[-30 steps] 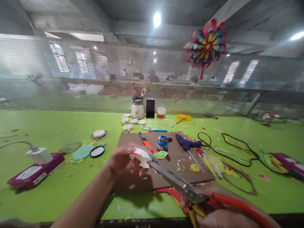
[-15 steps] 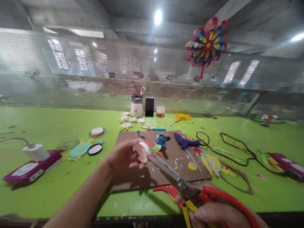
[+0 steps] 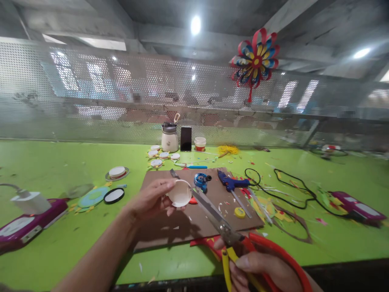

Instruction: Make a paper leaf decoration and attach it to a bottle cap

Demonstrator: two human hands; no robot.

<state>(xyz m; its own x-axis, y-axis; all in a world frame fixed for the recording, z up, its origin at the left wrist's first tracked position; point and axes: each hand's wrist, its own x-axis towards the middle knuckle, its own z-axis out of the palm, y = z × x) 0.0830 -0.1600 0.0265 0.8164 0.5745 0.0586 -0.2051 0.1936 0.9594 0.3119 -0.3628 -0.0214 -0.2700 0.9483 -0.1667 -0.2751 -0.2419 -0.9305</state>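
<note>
My left hand [image 3: 150, 198] pinches a small round white paper disc [image 3: 180, 193] above a brown cardboard mat [image 3: 182, 221]. My right hand [image 3: 258, 269], low at the front edge, grips a pair of red-and-yellow-handled scissors [image 3: 225, 233]. The long blades reach up and left, with the tips right at the disc's edge. A red paper scrap shows just below the disc.
A blue glue gun [image 3: 231, 183], blue tape dispenser [image 3: 200, 181], yellow tape roll [image 3: 239, 212] and black cable [image 3: 288, 190] lie on and right of the mat. A jar [image 3: 169, 138], phone [image 3: 186, 139], paper flowers [image 3: 159, 156], rings and purple boxes [image 3: 27, 225] sit on the green table [image 3: 60, 162].
The disc has turned in my left hand so its plain white face shows. The scissors and my right hand have shifted slightly left and lower; the view has drifted right.
</note>
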